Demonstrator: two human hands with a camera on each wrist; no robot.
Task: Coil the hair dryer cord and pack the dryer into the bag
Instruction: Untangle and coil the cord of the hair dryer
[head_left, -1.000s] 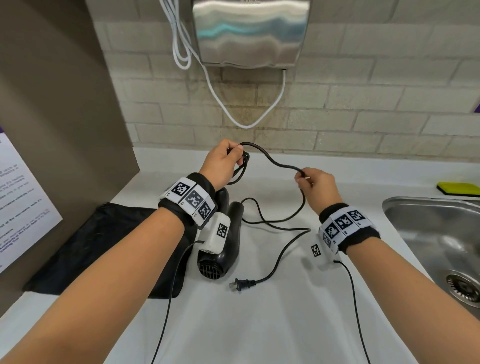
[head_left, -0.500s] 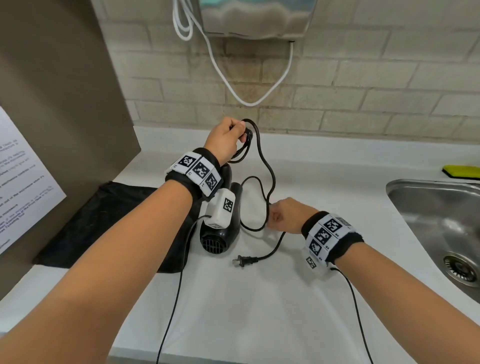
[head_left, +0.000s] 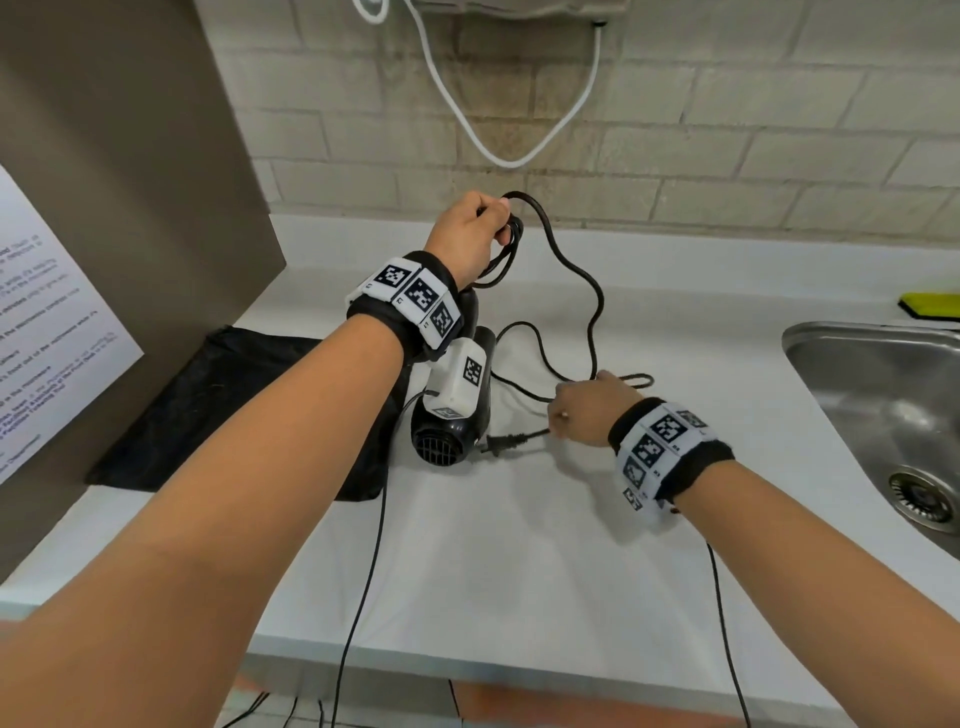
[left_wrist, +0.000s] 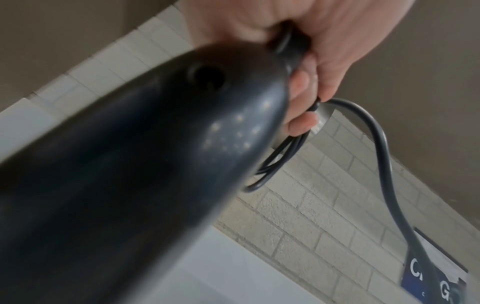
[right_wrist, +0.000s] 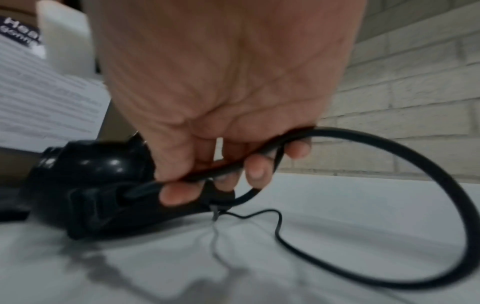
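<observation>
- Left hand (head_left: 470, 234) is raised near the back edge of the counter (head_left: 519, 545), fingers curled round several gathered loops of the black cord (head_left: 597, 306); the left wrist view shows the loops hanging under the fingers (left_wrist: 301, 123) beside the dryer's handle.
- Right hand (head_left: 584, 410) is low over the middle of the counter, fingers (right_wrist: 255, 168) curled round a lower stretch of the same cord.
- Black bag (head_left: 223, 410) lies flat at the counter's left edge, against the brown side panel (head_left: 130, 156), reaching almost to the front edge.
- Steel sink (head_left: 883, 395) is set into the counter's right side.
- Hair dryer (head_left: 452, 426) lies on the counter just right of the bag, touching its edge, grille end towards the front edge.
- From the left hand the cord drops in a loose curve to the right hand, with more slack lying on the counter between the dryer and that hand.
- Yellow-green sponge (head_left: 930, 304) sits near the back right corner, behind the sink.
- Cord's plug (head_left: 501, 444) rests on the counter just right of the dryer's grille.
</observation>
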